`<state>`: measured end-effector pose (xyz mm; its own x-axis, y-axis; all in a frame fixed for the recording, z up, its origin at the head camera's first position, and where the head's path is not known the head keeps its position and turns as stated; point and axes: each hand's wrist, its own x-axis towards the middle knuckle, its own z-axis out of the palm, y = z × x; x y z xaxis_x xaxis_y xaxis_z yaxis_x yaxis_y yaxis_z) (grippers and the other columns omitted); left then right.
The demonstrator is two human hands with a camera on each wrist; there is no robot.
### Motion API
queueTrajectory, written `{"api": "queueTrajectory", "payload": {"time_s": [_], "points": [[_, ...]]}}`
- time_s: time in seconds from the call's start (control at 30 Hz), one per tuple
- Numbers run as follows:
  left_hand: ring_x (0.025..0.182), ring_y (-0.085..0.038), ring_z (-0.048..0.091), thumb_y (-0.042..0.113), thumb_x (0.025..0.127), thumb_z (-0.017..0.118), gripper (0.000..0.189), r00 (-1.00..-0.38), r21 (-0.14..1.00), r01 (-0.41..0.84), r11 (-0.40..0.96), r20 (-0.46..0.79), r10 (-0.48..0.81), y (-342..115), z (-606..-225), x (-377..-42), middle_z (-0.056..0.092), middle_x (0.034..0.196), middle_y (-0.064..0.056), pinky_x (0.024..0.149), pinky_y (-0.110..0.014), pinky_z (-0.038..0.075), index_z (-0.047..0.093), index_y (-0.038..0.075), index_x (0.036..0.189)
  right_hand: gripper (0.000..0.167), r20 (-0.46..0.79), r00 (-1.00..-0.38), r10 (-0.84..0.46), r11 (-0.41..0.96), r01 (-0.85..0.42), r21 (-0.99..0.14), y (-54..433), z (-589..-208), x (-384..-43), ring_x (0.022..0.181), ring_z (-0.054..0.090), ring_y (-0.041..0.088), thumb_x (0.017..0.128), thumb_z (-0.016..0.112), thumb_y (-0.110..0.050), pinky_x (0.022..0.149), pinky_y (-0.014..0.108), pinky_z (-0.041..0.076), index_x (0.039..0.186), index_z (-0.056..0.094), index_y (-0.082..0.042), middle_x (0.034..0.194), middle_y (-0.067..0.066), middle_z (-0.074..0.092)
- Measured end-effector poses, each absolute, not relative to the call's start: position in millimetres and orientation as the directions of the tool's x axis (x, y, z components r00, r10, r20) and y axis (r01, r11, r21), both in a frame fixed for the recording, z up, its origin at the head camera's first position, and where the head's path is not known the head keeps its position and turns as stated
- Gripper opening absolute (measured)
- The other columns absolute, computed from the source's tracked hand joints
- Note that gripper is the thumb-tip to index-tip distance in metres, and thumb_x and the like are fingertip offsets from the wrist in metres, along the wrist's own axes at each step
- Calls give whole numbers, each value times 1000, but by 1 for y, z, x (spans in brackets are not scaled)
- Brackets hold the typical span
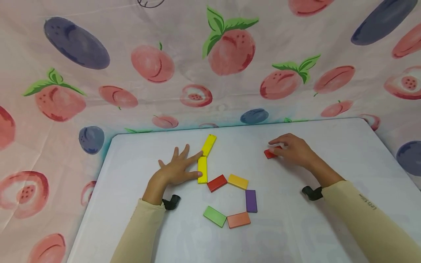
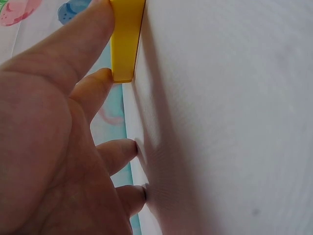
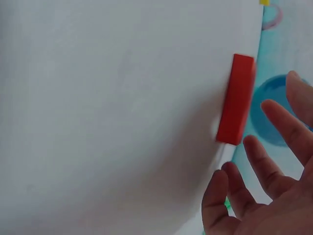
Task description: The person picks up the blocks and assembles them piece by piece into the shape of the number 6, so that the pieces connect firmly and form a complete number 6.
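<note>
My left hand (image 1: 177,170) is spread with straight fingers over two yellow blocks laid end to end. Its thumb rests on the nearer yellow block (image 1: 202,164), and its index finger reaches the lower end of the farther yellow block (image 1: 209,143). In the left wrist view, thumb and fingertip meet a yellow block (image 2: 127,44). My right hand (image 1: 294,149) hovers at a red block (image 1: 269,154) on the right, partly covered by its fingers. The right wrist view shows loosely bent fingers beside that red block (image 3: 237,100), not closed round it.
Between the hands, a curved row holds another red block (image 1: 217,183), an orange-yellow block (image 1: 238,181), a purple block (image 1: 251,201), a salmon block (image 1: 238,220) and a green block (image 1: 215,216). The white table (image 1: 289,226) meets a fruit-printed cloth (image 1: 184,44) behind.
</note>
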<state>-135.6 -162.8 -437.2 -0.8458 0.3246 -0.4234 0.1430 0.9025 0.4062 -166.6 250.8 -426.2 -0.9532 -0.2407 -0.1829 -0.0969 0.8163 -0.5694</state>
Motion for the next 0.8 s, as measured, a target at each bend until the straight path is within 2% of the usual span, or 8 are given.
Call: {"api": "queueTrajectory", "payload": {"time_s": [0.2,0.47,0.57,0.8], "points": [[157,-45,-14,64,90,65,78,-847,405,151,902,-418,329,-163,-439,-136,-3,174,-6,101,-90,-8,27,50,158,46,-287,-933,-216,790,5,-613,260,-430,-169,127,48,38,99,67,-40,98,53,52,138,65,-16,143,18,54],[157,-45,-14,64,91,64,78,-847,399,152,904,-419,327,-163,-439,-135,-3,174,-6,101,-90,-9,27,50,158,53,-368,-908,-199,778,82,-623,272,-431,-176,128,46,39,98,66,-44,104,57,45,138,63,-9,141,22,56],[157,-45,-14,64,91,64,78,-847,400,151,904,-419,326,-165,-440,-135,-4,174,-6,101,-90,-9,27,50,158,51,-365,-909,-201,786,72,-614,271,-432,-179,123,48,37,96,70,-41,100,53,46,135,65,-10,134,20,58],[157,-45,-14,64,91,64,78,-851,402,148,904,-414,323,-168,-440,-135,-3,174,-7,100,-90,-9,27,50,158,38,-328,-927,-180,826,39,-562,263,-436,-182,103,51,29,92,75,-34,80,35,44,119,69,-8,109,13,60]]}}
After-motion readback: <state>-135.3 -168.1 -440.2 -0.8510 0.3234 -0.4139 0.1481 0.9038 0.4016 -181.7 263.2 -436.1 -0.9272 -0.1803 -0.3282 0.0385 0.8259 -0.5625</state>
